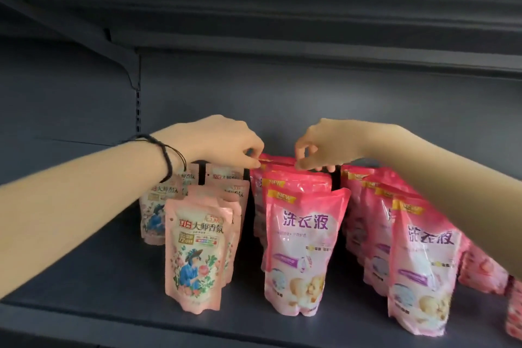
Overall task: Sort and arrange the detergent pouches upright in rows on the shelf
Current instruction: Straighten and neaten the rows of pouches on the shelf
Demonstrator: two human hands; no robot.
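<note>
On the dark grey shelf (113, 277) stand rows of pouches. Pale pink floral pouches (196, 251) form two short rows at the left. Bright pink pouches (302, 248) make a middle row, and another bright pink row (421, 271) runs at the right. My left hand (223, 141) pinches the top left corner of the rearmost pouch (271, 157) in the middle row. My right hand (322, 144) pinches the same pouch's top edge at the right. Most of that pouch is hidden behind the ones in front.
The upper shelf (282, 8) overhangs close above my hands. An upright slotted post (137, 110) stands at the back left. Further pink pouches (485, 271) lie or lean at the far right edge. Bare shelf floor lies left of the floral pouches.
</note>
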